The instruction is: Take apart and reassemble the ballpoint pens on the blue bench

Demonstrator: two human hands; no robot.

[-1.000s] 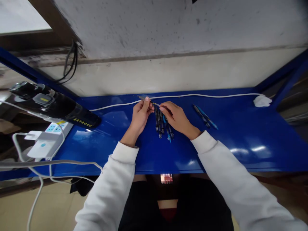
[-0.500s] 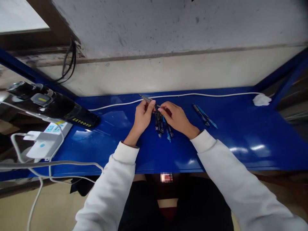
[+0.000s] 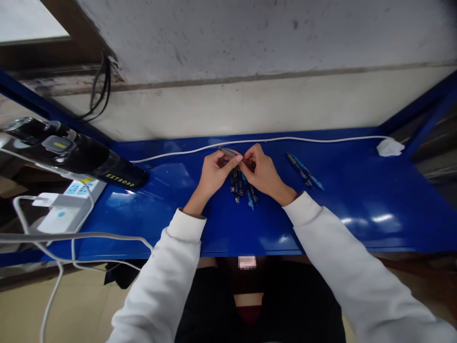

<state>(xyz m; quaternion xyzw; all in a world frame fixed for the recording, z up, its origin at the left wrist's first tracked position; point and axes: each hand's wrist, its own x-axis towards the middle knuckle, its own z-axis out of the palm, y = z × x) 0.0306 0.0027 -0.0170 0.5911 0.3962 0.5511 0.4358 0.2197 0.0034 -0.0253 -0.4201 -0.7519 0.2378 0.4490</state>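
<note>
A grey-and-dark pen [image 3: 227, 151] lies slantwise between my hands, above the shelf. My left hand [image 3: 214, 174] is closed around it, thumb along the barrel. My right hand [image 3: 263, 171] pinches at its other end, where a dark piece shows between the fingers; whether that piece is joined to the barrel is hidden. Below the fingers a bunch of several black pens [image 3: 236, 186] rests on the blue surface, partly covered by my hands. Among them is a blue pen [image 3: 250, 195].
Right of my hands lie a black pen [image 3: 298, 169] and a light-blue pen [image 3: 310, 174]. A white cable [image 3: 296, 139] runs along the back of the blue shelf [image 3: 357, 190] to a crumpled white item [image 3: 390, 147]. A black vacuum [image 3: 93, 159] and a power strip [image 3: 67, 209] occupy the left.
My hands have come together, and the pen has shifted right and a little down, its right end now at my right fingers. The pens on the shelf stay where they were.
</note>
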